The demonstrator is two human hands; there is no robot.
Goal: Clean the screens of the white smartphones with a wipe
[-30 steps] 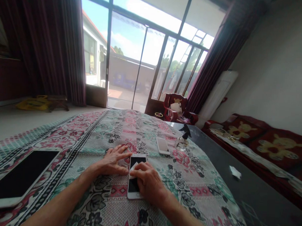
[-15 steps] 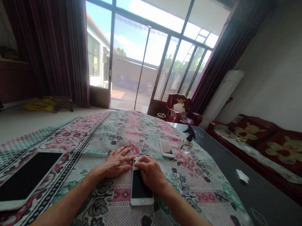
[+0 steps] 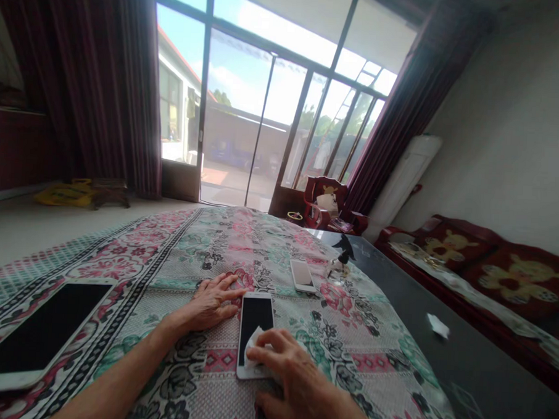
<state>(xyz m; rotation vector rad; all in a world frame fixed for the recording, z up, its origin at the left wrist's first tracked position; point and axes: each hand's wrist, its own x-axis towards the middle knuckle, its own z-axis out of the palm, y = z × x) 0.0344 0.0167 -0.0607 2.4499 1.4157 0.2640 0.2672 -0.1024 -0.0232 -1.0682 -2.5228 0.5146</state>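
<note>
Right hand [image 3: 295,374] pinches a folded tissue [image 3: 252,347] between thumb and fingers, pressed on the lower part of a white-framed phone [image 3: 257,313]. Phone lies flat, screen up, dark, on the flowered cloth [image 3: 234,235], in front of the person. Left hand [image 3: 213,304] is open, palm down on the cloth, fingers spread, holding nothing; index tip at the phone's upper left corner, contact unclear. Second phone [image 3: 302,276], smaller, lies beyond and right of the first. Clear bottle [image 3: 338,271] with black spray head stands just right of that. Big tablet [image 3: 42,329] lies far left, screen dark. Crumpled white scrap [image 3: 438,326] sits on the dark tabletop [image 3: 457,381], right of the cloth. Red sofa [image 3: 467,261] beyond.
</note>
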